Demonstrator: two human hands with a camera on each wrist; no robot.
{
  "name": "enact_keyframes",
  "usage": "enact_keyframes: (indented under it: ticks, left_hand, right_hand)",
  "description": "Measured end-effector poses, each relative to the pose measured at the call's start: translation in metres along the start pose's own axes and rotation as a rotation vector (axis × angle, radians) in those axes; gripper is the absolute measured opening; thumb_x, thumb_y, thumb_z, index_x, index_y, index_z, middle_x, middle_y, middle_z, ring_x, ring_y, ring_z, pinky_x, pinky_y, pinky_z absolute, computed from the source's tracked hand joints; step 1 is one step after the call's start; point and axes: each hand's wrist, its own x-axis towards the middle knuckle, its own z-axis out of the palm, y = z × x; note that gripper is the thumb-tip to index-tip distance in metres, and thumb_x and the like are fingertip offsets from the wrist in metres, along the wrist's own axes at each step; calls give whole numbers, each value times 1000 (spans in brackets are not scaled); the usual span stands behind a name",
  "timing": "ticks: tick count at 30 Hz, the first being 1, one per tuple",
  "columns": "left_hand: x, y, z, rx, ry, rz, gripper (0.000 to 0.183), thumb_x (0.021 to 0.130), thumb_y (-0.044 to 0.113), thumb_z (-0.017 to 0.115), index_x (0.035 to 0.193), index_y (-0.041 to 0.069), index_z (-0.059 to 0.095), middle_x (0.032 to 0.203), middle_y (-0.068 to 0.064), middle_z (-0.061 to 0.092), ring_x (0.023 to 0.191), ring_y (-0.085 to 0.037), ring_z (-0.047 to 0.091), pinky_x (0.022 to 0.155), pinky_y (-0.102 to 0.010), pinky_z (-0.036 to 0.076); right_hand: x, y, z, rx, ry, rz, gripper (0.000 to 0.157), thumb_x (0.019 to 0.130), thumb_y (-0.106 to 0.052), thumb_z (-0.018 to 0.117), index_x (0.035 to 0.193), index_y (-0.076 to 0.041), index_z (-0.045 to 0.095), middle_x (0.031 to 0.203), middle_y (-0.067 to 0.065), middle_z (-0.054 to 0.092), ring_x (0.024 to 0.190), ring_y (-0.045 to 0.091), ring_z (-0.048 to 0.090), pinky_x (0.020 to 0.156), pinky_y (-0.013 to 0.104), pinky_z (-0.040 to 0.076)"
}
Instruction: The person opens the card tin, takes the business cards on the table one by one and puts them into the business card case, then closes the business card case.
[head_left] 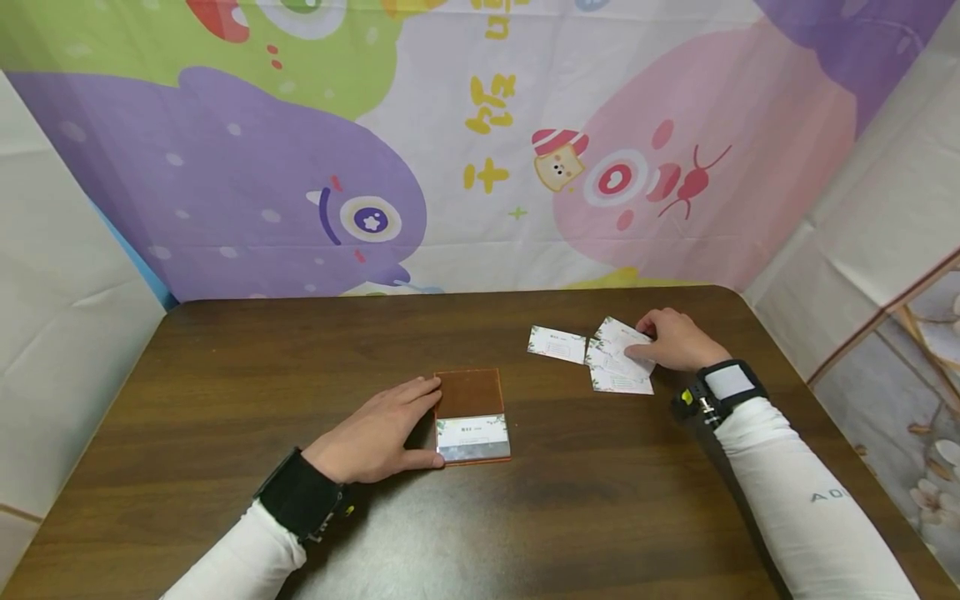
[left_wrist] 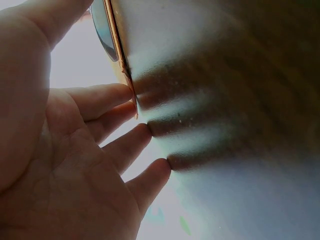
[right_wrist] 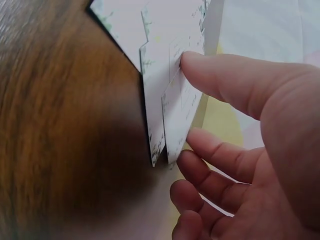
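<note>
A brown leather card holder lies on the table, a printed white card showing in its lower pocket. My left hand rests against its left side, fingers extended along the edge and thumb by the near corner. In the left wrist view the fingertips touch the tabletop beside the holder's edge. Over to the right, several white business cards with leafy corners overlap in a loose pile. My right hand pinches the top card of that pile, thumb on its face and index finger at its edge.
A single business card lies just left of the pile. The dark wooden table runs back to a cartoon-printed cloth, with pale panels at both sides.
</note>
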Motion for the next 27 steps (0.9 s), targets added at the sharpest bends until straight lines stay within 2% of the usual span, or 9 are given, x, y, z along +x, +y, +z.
enact_keyframes:
  ticks: [5,10,19,27]
  left_hand:
    - [0,0,0,0,3,10,89,98,52,75,159,-5,44,168,-21,35,156,-41,31,122,-60,33]
    - [0,0,-1,-1,-4,1,89,98,53,74,159,-4,44,169,-20,35,156,-40,30,122,-61,32]
    - [0,-1,0,2,4,8,89,98,54,74,159,-4,44,168,-21,35,156,-41,31,121,-61,34]
    - [0,-2,-1,-3,-1,1,89,98,54,74,159,-4,44,168,-20,35,156,-41,30,121,-61,33]
  right_hand:
    - [-2,-1,0,55,4,32,57,93,-32,83,127,6,57,115,23,62,101,37,57,87,49,53]
    - [-4,-3,-1,97,22,43,51,95,-27,81,127,3,55,110,21,60,96,35,57,80,43,51]
    - [-6,-6,-4,141,77,-5,24,104,-12,64,122,5,60,104,19,59,93,33,57,75,40,50]
    - [-10,-11,-9,173,91,-39,22,107,-9,56,123,5,62,104,19,59,92,32,57,75,39,49]
